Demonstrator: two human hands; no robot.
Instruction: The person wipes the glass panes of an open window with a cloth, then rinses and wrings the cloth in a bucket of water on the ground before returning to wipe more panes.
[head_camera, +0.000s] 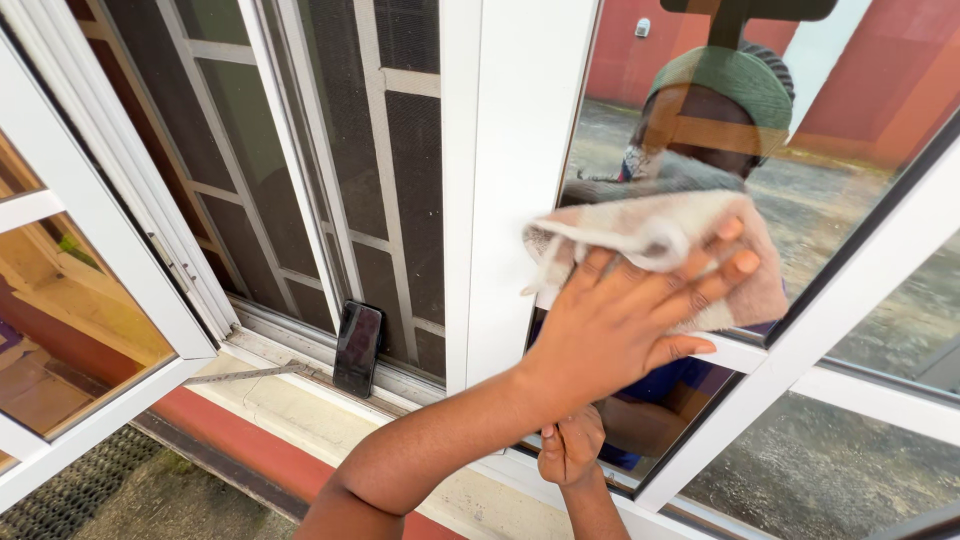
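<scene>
Cloths: one, pale, against glass pane
Phones: one, black, leaning on sill
Hands: two; left spread on cloth, right curled shut

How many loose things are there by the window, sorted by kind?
Pale, crumpled cleaning cloth pressed to the glass: 1
Black, flat phone leaning on the sill: 1
Thin metal window stay along the sill: 1
Total: 3

1. The left hand lies flat, fingers spread, pressing a pale cloth against the glass pane of a white-framed window.
2. The right hand is curled in a fist against the lower frame, just beneath.
3. A dark phone leans upright on the sill, well to the left.
</scene>
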